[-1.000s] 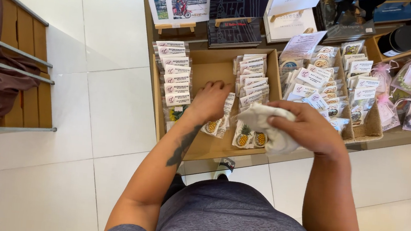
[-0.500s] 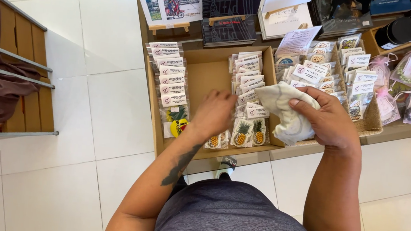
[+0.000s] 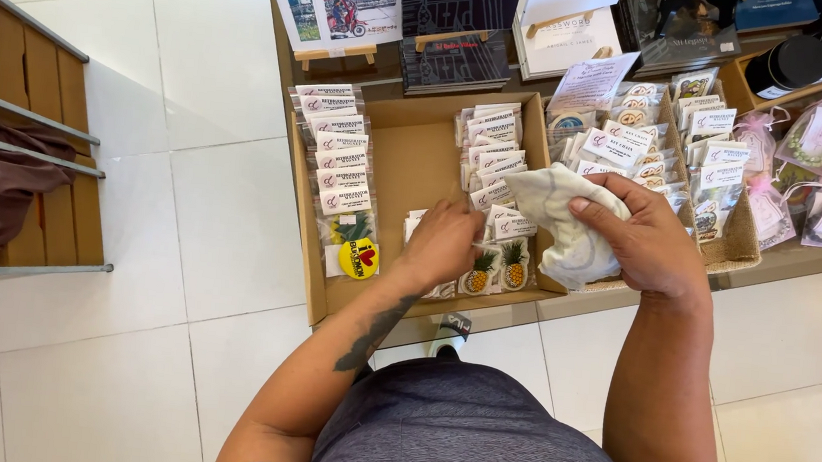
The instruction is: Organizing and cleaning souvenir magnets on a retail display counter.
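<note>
Left hand shifted onto pineapple packets, fingers together; right hand fingers clamped on white cloth.

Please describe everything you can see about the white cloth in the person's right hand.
The cloth is off-white with a faint pattern, soft and crumpled into a loose bundle. The right hand grips it from the right side, thumb on top. It hangs over the right edge of the cardboard tray, above the pineapple packets.

The left hand has shifted from the pineapple packets toward the front row's middle; the right hand has lifted its white cloth higher
</note>
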